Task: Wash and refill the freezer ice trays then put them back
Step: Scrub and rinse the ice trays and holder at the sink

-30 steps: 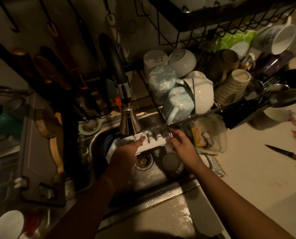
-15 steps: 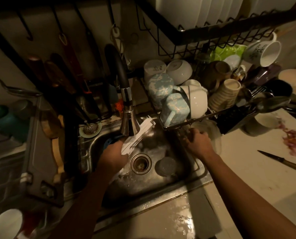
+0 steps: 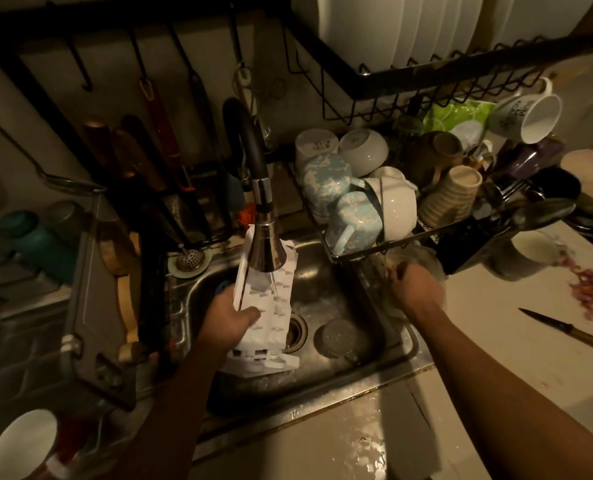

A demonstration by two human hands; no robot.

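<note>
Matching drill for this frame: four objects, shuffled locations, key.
1. white plastic ice tray
2. dark-bladed kitchen knife
3. round perforated metal strainer
4. white printed mug

A. on the steel sink's back-left rim
B. flat on the pale counter
C. beside the black wire rack, upper right
D. under the chrome tap, gripped by the left hand

Pairs: 1-D, 2-B, 3-A, 4-C

A home kitchen, dimly lit: a steel sink (image 3: 385, 327) under a pull-down faucet (image 3: 264, 237), a wire dish rack (image 3: 409, 233) crowded with mugs (plates stand above), a knife (image 3: 565, 329) on the counter (image 3: 496, 341).
</note>
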